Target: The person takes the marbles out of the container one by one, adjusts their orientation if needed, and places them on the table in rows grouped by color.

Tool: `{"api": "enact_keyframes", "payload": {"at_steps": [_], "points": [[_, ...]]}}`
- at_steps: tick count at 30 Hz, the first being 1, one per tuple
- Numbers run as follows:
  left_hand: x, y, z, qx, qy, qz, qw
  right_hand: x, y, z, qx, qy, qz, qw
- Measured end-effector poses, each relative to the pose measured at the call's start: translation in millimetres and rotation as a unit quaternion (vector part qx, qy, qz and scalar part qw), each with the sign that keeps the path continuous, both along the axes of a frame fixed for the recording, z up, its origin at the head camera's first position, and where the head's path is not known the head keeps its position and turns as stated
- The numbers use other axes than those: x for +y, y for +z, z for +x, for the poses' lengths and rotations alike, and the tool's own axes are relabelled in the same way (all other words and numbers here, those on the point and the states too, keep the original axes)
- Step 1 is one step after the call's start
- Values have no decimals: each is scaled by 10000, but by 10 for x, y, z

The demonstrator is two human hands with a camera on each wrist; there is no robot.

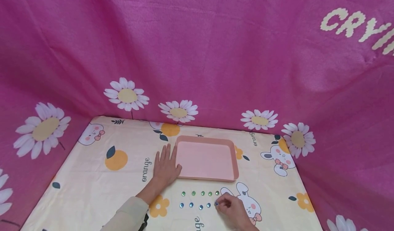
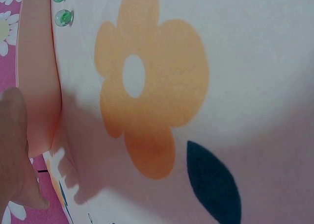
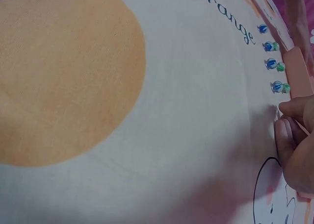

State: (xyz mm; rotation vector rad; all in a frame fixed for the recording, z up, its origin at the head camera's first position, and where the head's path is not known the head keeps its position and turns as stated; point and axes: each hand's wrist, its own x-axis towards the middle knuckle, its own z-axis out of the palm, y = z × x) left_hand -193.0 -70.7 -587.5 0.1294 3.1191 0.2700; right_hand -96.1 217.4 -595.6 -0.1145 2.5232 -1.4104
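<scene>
My left hand (image 1: 166,169) lies with its fingers outstretched along the left side of a pink tray (image 1: 235,166), thumb at the near corner. Below the tray, several green glass marbles (image 1: 193,193) form a row. Nearer to me runs a second row of several blue glass marbles (image 1: 191,205). At the right end of that row, my right hand (image 1: 232,207) pinches a blue marble (image 1: 216,203) between thumb and fingers, close over the cloth. In the right wrist view, the curled fingers (image 3: 294,106) hide that marble.
A cream tablecloth (image 1: 92,190) printed with oranges, flowers and rabbits covers the table. Magenta cloth (image 1: 197,53) with daisies hangs behind it and on both sides. The tray's raised rim stands just beyond the green row.
</scene>
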Motion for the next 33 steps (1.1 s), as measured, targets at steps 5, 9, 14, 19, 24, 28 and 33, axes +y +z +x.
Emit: {"api": "enact_keyframes", "payload": {"at_steps": [5,9,14,19,24,28,33], "points": [[2,6,2,-5,1,14,10000,-1,-21,0,47,65,116,9999],[3,5,2,-55,-23,40,10000,-3,-12,-3,-138,50,257,9996],[2,-3,3,-42,-27,30,10000,-15,4,-5,-193,71,313,9993],[-2,-8,-3,14,-24,25,10000,-21,10,-6,-135,106,307,9994],[-1,-4,0,52,-26,24,10000,-17,7,-2,-116,151,267,9995],[2,4,4,51,-16,12,10000,-15,5,-4,-57,212,292,9993],[2,-5,5,47,-26,51,10000,-19,17,-4,-188,163,348,9991]]}}
